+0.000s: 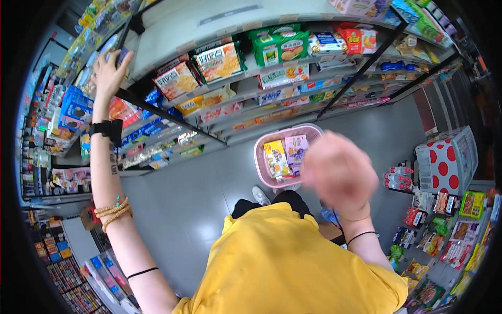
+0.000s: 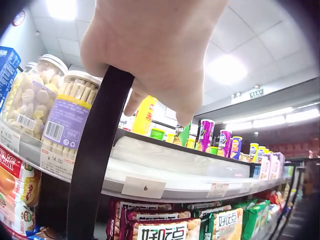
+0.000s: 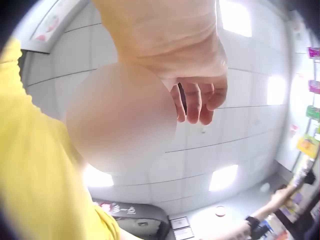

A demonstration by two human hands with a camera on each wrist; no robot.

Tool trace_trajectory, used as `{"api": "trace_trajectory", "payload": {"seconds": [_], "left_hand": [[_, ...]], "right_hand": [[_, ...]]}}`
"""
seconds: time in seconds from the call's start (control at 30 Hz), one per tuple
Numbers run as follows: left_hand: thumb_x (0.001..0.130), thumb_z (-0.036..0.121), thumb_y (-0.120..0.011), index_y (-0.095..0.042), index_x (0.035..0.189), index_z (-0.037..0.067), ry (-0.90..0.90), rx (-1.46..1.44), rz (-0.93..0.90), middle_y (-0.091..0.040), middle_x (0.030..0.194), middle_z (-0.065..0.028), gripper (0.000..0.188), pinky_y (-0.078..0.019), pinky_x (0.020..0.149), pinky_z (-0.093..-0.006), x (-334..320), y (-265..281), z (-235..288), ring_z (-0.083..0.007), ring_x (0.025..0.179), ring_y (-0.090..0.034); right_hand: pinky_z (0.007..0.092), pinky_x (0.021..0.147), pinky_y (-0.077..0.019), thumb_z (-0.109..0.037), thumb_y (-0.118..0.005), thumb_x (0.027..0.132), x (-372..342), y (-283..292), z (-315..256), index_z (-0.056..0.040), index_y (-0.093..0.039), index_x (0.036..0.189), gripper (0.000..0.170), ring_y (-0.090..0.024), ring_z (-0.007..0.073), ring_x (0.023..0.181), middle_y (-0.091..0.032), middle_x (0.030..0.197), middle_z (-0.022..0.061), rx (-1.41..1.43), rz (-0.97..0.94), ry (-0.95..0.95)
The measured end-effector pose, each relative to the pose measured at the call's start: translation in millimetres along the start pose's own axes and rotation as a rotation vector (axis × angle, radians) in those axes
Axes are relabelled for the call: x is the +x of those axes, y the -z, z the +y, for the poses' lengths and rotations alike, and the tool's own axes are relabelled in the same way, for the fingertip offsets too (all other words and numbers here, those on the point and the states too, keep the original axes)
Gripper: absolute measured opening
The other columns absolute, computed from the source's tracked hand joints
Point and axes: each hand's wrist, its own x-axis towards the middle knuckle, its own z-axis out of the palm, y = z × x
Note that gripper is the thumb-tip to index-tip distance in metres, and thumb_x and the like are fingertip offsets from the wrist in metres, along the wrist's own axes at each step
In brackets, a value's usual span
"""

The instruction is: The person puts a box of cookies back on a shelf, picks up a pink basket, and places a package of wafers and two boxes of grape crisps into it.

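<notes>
In the head view my left hand (image 1: 110, 73) reaches to the shelf at upper left, its fingers spread beside the black shelf post. The left wrist view shows that hand (image 2: 155, 55) over the top of the black post (image 2: 97, 155), close to jars of snacks (image 2: 67, 117); whether it rests on the post I cannot tell. My right hand (image 1: 342, 170) is raised and blurred in front of my body. Seen from the right wrist, its fingers hang loosely curled, and no object shows in the hand (image 3: 187, 75).
A pink basket (image 1: 258, 159) on the floor by my feet holds a yellow pack (image 1: 277, 158) and purple packs (image 1: 296, 147). Shelves of packaged snacks (image 1: 217, 62) run across the front. A box with red dots (image 1: 444, 166) and bottles (image 1: 398, 178) stand at right.
</notes>
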Motion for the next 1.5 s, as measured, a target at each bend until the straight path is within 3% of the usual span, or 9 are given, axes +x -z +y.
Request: {"api": "trace_trajectory", "payload": {"seconds": [0.07, 0.17, 0.3, 0.5, 0.63, 0.7, 0.8, 1.0, 1.5], "left_hand": [[0.088, 0.07, -0.055, -0.063, 0.131, 0.014, 0.011, 0.009, -0.004, -0.04, 0.149, -0.0188, 0.071, -0.0224, 0.111, -0.0644, -1.9, 3.6, 3.6, -0.041, 0.142, -0.03], [0.088, 0.07, -0.055, -0.063, 0.13, 0.013, 0.038, -0.021, -0.02, -0.04, 0.15, -0.0178, 0.072, -0.0218, 0.111, -0.0639, -5.1, 11.2, 9.9, -0.0402, 0.143, -0.028], [0.088, 0.07, -0.054, -0.064, 0.129, 0.013, 0.056, -0.062, -0.043, -0.042, 0.149, -0.0152, 0.071, -0.0224, 0.109, -0.0658, -8.3, 20.5, 15.6, -0.038, 0.143, -0.029], [0.088, 0.07, -0.053, -0.064, 0.129, 0.015, -0.014, -0.114, 0.016, -0.041, 0.15, -0.0153, 0.069, -0.0231, 0.109, -0.0654, -0.9, 3.6, 4.4, -0.0377, 0.143, -0.029], [0.089, 0.07, -0.053, -0.064, 0.129, 0.015, 0.042, -0.093, -0.044, -0.041, 0.15, -0.0144, 0.069, -0.022, 0.11, -0.0645, -8.4, 22.1, 10.9, -0.0366, 0.143, -0.029], [0.089, 0.07, -0.053, -0.064, 0.129, 0.015, 0.047, -0.097, -0.047, -0.041, 0.15, -0.0138, 0.069, -0.0214, 0.111, -0.0643, -8.8, 22.0, 13.1, -0.0358, 0.144, -0.028], [0.091, 0.069, -0.052, -0.064, 0.129, 0.014, 0.036, -0.097, -0.049, -0.04, 0.151, -0.0142, 0.068, -0.0211, 0.11, -0.0648, -8.3, 21.1, 11.8, -0.0356, 0.144, -0.028], [0.091, 0.069, -0.051, -0.064, 0.129, 0.013, 0.032, -0.131, -0.046, -0.04, 0.151, -0.014, 0.068, -0.0215, 0.11, -0.063, -6.9, 18.7, 9.5, -0.0344, 0.145, -0.026], [0.091, 0.066, -0.054, -0.065, 0.128, 0.015, 0.073, -0.135, -0.047, -0.04, 0.15, -0.0125, 0.064, -0.0208, 0.111, -0.0624, -6.0, 21.9, 12.8, -0.0336, 0.144, -0.027]], "right_hand": [[0.0384, 0.063, -0.0485, -0.009, -0.069, 0.076, 20.9, -7.9, -59.9, -0.0074, -0.074, 0.095, 0.02, -0.06, 0.0243, 0.073, -0.064, 0.091, 0.007, -0.06, -0.096, 0.283], [0.0322, 0.051, -0.044, -0.014, -0.063, 0.091, 32.2, -23.3, -107.0, -0.0092, -0.068, 0.091, 0.007, -0.062, 0.0219, 0.07, -0.066, 0.086, 0.0073, -0.28, -0.062, 0.577], [0.0265, 0.045, -0.0316, -0.005, -0.065, 0.077, 39.5, -63.2, -117.6, -0.0131, -0.075, 0.106, 0.032, -0.054, 0.0187, 0.058, -0.061, 0.079, 0.0056, -0.335, 0.184, 0.877], [0.0267, 0.045, -0.0325, -0.01, -0.071, 0.082, 28.5, -89.5, -144.7, -0.0077, -0.076, 0.098, 0.017, -0.053, 0.0189, 0.058, -0.061, 0.078, 0.008, -0.146, 0.258, 0.752], [0.0288, 0.045, -0.0376, -0.013, -0.068, 0.09, 25.3, -71.3, -146.6, -0.0064, -0.072, 0.095, 0.009, -0.057, 0.0197, 0.061, -0.065, 0.087, 0.0083, -0.105, 0.1, 0.848], [0.0321, 0.049, -0.0434, -0.014, -0.061, 0.097, 14.6, -55.6, -150.7, -0.0062, -0.062, 0.087, 0.012, -0.064, 0.022, 0.069, -0.07, 0.093, 0.0084, -0.038, -0.057, 0.772], [0.0346, 0.054, -0.0453, -0.015, -0.058, 0.099, 11.7, -60.2, -155.1, -0.0074, -0.053, 0.097, 0.009, -0.066, 0.0285, 0.074, -0.071, 0.099, 0.0121, 0.159, 0.18, 0.622], [0.0404, 0.072, -0.0483, -0.013, -0.051, 0.1, 16.9, -65.5, -182.4, -0.0116, -0.039, 0.096, 0.012, -0.064, 0.0328, 0.097, -0.071, 0.1, 0.0129, 0.482, 0.162, 0.334], [0.0357, 0.059, -0.0361, -0.01, -0.076, 0.081, 31.6, -39.1, -152.7, -0.0105, -0.029, 0.072, 0.048, -0.047, 0.0239, 0.071, -0.047, 0.075, 0.0055, 0.349, -0.011, 0.61]]}}
